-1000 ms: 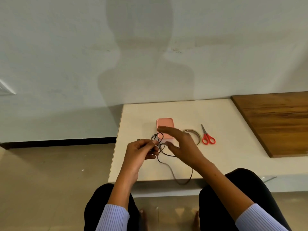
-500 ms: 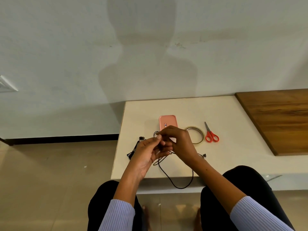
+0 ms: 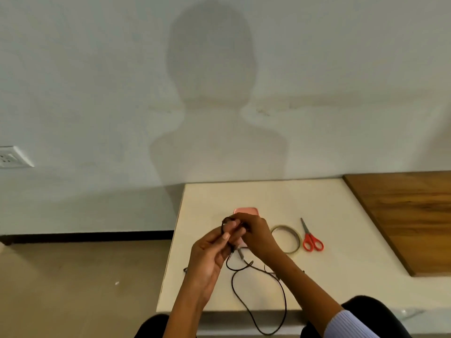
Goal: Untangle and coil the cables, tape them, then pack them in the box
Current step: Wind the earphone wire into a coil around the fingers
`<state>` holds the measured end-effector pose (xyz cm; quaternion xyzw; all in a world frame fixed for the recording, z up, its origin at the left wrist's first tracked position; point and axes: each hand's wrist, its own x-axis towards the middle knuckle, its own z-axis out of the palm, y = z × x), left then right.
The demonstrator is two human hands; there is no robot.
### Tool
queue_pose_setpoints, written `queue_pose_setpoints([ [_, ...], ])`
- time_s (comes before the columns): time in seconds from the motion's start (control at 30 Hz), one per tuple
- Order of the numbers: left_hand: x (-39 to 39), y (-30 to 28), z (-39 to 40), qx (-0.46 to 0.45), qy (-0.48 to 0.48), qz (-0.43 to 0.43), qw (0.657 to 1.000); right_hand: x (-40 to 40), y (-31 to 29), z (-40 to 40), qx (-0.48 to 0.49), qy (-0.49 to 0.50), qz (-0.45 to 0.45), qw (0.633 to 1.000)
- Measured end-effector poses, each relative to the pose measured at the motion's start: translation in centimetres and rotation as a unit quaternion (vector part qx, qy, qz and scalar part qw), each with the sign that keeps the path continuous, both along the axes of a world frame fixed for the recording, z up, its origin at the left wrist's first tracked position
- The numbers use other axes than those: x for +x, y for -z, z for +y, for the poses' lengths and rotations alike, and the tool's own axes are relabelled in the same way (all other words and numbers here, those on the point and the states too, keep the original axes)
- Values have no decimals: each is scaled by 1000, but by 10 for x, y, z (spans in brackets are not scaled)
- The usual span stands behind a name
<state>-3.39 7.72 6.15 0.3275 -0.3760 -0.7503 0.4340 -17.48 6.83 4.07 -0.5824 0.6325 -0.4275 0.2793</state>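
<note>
Pink box (image 3: 246, 210) sits flat on the white table (image 3: 329, 198), mostly hidden behind the hands; contents not visible. Left hand (image 3: 210, 252) and right hand (image 3: 256, 236) meet above the table, fingers of both curled, pinching a small bundle of black cable (image 3: 283, 296). Rest of the cable hangs down in a long loop past the table's near edge. Tape roll (image 3: 286, 239) lies just right of the hands, red scissors (image 3: 310, 239) beside it. Wooden board (image 3: 405, 215) at far right. Wall socket (image 3: 13, 156) far left, beige floor (image 3: 85, 284).
</note>
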Motion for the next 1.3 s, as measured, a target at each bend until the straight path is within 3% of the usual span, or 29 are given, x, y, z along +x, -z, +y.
queue_pose_setpoints([
  [0.13, 7, -4, -1, -14, 61, 13, 998, -4, -17, -19, -23, -9, 0, 1000],
  [0.27, 9, -7, 0, -13, 108, 33, 994, -6, -9, -11, 28, -48, 15, 998],
  [0.33, 8, -6, 0, -17, 118, 29, 992, -7, 1, 1, 74, -71, 93, 990],
  [0.63, 11, 3, -8, 1, 68, -21, 997, -6, 19, 34, 53, -110, 178, 976],
  [0.73, 8, 7, -8, -2, 54, -65, 996, -7, 15, 37, 53, -118, 257, 958],
  [0.93, 3, 14, -8, -22, 89, -213, 973, -9, 12, 42, 31, -155, 329, 931],
  [1.07, 5, 15, -8, -43, 153, -280, 947, -16, 7, 41, 42, -175, 322, 929],
  [1.3, 8, 21, -5, -25, 275, -274, 921, -35, 6, 39, 57, -187, 217, 956],
])
